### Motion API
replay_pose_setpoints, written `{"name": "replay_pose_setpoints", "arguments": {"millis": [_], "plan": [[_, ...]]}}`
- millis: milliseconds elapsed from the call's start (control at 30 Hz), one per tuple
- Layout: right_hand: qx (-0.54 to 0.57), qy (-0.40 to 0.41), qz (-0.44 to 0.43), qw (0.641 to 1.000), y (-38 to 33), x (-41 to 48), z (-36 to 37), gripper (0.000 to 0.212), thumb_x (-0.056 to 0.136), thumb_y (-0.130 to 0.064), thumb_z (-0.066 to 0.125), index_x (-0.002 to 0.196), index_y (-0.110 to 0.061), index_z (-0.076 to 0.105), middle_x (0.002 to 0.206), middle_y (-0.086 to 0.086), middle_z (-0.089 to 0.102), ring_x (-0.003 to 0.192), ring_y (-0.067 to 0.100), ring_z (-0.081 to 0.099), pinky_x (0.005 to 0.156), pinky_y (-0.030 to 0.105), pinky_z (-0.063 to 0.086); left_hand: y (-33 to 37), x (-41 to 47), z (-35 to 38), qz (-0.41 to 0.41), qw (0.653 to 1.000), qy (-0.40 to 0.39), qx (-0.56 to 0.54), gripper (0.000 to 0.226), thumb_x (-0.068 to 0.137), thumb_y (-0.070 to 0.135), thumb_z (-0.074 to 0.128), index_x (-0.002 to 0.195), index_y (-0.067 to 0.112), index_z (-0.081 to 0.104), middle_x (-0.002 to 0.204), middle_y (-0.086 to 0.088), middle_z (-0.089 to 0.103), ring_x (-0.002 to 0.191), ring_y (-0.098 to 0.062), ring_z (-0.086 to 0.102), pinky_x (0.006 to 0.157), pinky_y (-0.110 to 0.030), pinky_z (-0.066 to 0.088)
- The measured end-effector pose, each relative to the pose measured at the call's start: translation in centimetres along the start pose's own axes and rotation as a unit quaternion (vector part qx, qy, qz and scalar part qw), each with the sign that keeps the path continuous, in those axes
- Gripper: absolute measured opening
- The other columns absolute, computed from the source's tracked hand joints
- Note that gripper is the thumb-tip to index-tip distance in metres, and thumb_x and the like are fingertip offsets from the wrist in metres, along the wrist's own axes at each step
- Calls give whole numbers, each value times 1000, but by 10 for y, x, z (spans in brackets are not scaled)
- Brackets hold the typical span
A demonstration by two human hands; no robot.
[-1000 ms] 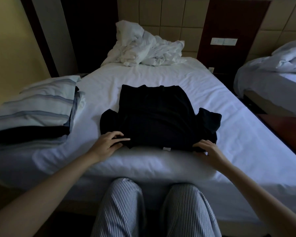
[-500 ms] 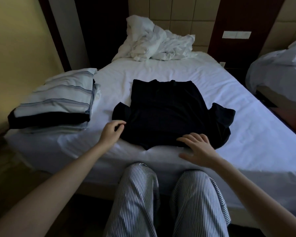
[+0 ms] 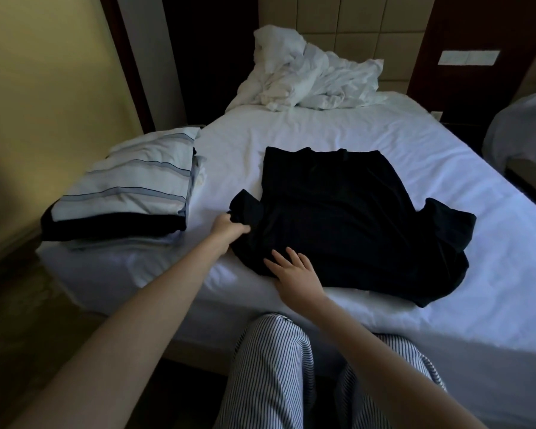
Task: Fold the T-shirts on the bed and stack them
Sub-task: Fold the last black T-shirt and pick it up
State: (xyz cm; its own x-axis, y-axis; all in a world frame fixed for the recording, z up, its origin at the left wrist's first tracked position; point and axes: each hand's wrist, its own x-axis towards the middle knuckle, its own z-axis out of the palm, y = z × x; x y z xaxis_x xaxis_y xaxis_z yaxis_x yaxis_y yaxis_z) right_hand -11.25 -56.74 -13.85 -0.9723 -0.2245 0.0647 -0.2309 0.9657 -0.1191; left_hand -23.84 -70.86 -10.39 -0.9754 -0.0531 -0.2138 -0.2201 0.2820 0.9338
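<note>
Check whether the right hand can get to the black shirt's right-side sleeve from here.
Probably yes. The right hand rests open on the black T-shirt at its near edge, holding nothing, and only flat cloth lies between it and the right-side sleeve.

You face a bed (image 3: 322, 125) with a white sheet in a dim room. At its head you see a crumpled white duvet (image 3: 307, 78) against a tan padded headboard (image 3: 353, 26). On your left is a yellow wall (image 3: 44, 72); on your right a dark wood panel (image 3: 446, 26) carries a white switch plate (image 3: 469, 57), and a second bed (image 3: 520, 134) stands beside. The floor (image 3: 19, 311) is dark.
</note>
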Motion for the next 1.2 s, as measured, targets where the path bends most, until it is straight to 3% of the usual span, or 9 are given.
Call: {"name": "replay_pose_setpoints", "arguments": {"millis": [200, 300, 433, 533, 600, 700, 900, 1100, 1200], "plan": [[15, 17, -53, 998, 9, -15, 3, 55, 95, -7, 41, 147, -22, 29, 153, -2, 27, 144, 25, 17, 116, 42, 8, -24, -4, -32, -110, 897, -24, -428, 36, 98, 9, 45, 134, 3, 47, 134, -14, 51, 125, -29, 48, 91, -34, 42], [-71, 7, -74, 995, 10, -20, 14, 45, 87, -30, 41, 125, -19, 60, 126, -2, 61, 118, 29, 57, 94, 47, 45, -35, -14, -31, -125, 846, -43, -517, 32, 102, 12, 35, 128, 2, 50, 143, -17, 43, 133, -28, 40, 95, -36, 37], [-121, -62, -81, 987, 10, -28, 9, 59, 86, -42, 26, 126, -16, 60, 129, 1, 60, 119, 32, 55, 95, 48, 44, -22, -22, -21, -62, 817, -66, -570, 32, 103, 20, 34, 118, 4, 57, 127, -14, 57, 118, -24, 52, 89, -31, 44], [-86, -112, -122, 982, 13, -31, -4, 89, 79, -68, -4, 149, -18, 20, 157, 2, 16, 145, 28, 9, 115, 40, 0, 9, -34, 3, 32, 885, -141, -442, 30, 101, 25, 39, 117, 6, 57, 103, -4, 66, 99, -17, 60, 84, -30, 47], [-24, -81, -145, 986, 16, -37, -9, 80, 83, -64, 6, 145, -21, 33, 153, 0, 28, 143, 22, 19, 116, 37, 7, 22, -49, 23, 141, 945, -237, -173, 31, 101, 23, 39, 125, 7, 51, 112, 2, 61, 108, -10, 54, 98, -26, 41], [5, 55, -171, 984, 29, -48, -13, 40, 87, -36, 38, 107, -23, 70, 112, -5, 68, 108, 16, 61, 97, 32, 43, 25, -58, 34, 246, 914, -290, 138, 34, 100, 29, 42, 126, 12, 55, 122, 6, 56, 115, -5, 50, 93, -11, 38], [12, 169, -44, 984, 62, -53, -14, 40, 87, -30, 41, 115, -17, 66, 117, 0, 67, 110, 23, 61, 97, 32, 28, -21, -50, 56, 298, 772, -233, 511, 51, 99, 41, 37, 147, 27, 25, 159, 1, 12, 146, -23, 3, 118, -40, 6], [-63, 58, 31, 996, 73, -57, 13, 64, 99, -48, 8, 129, -17, 56, 132, 6, 57, 119, 33, 55, 102, 43, 26, 25, -33, 58, 325, 835, -149, 419, 48, 86, 50, 32, 102, 22, 69, 116, 2, 65, 116, -21, 52, 99, -38, 36], [-85, 57, 19, 995, 74, -62, 17, 63, 98, -49, 10, 131, -18, 54, 132, 6, 57, 120, 33, 55, 102, 45, 28, 28, -19, 85, 358, 837, -111, 400, 37, 97, 32, 37, 121, 20, 63, 131, -2, 58, 128, -22, 44, 105, -36, 33]]}}
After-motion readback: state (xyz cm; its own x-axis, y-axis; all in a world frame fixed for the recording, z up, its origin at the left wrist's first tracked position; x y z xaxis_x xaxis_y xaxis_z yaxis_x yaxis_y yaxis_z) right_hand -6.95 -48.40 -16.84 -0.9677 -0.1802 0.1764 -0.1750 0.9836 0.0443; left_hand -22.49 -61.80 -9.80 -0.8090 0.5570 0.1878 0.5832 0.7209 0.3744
